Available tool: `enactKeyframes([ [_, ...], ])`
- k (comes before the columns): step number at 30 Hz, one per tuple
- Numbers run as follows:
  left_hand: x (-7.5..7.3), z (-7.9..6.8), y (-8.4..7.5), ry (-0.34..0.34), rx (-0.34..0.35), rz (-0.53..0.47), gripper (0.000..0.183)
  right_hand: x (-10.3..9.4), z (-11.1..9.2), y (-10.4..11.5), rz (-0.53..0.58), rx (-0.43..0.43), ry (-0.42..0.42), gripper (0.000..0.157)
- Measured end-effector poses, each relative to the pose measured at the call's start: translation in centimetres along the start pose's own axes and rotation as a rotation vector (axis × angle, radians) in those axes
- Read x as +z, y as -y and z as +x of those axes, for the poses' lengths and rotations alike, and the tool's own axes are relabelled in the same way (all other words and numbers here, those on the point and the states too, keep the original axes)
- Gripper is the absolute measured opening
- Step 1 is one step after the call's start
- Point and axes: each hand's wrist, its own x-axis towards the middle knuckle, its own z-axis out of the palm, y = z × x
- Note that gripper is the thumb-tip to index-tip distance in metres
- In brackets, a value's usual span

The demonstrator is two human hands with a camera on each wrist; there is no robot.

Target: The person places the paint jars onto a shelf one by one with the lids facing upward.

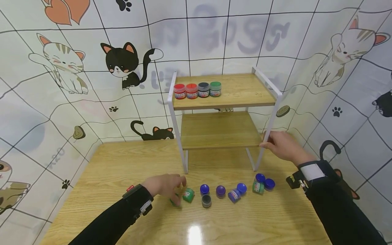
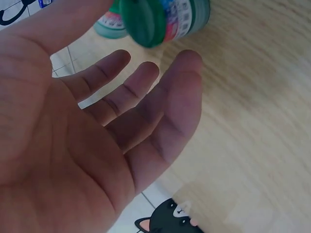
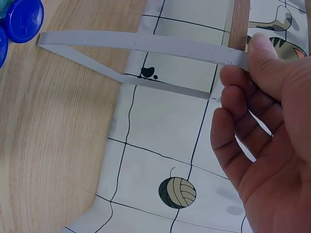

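My left hand (image 1: 166,186) reaches over the table with its fingers spread and bent. A green-lidded paint jar (image 2: 143,22) lies just past its thumb and fingertips, partly hidden by the hand in the head view. Beside it is another green paint jar (image 1: 188,195). My right hand (image 1: 283,146) pinches the white side frame (image 3: 146,42) of a two-tier shelf (image 1: 220,131) between thumb and fingers, at the lower board's right front corner. On the top board stand two red paint jars (image 1: 179,92), a black paint jar (image 1: 203,90) and a green-lidded paint jar (image 1: 215,89) in a row.
Along the table (image 1: 122,163) in front of the shelf are a black jar (image 1: 206,201), a purple-lidded jar (image 1: 220,191), a tipped blue jar (image 1: 234,196) and a tipped green jar (image 1: 258,186), with several blue-lidded jars among them. Cat-printed walls (image 1: 137,102) enclose the back and sides.
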Motion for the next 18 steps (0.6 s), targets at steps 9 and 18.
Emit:
enactKeyframes([
  [9,1.2,0.1,0.0,0.032,-0.028,-0.132,0.048,-0.1,0.0,0.1,0.01,0.012,0.007,0.018],
  [18,1.2,-0.1,-0.2,0.045,-0.045,-0.198,0.036,0.0,-0.1,0.0,0.009,0.001,-0.004,0.018],
])
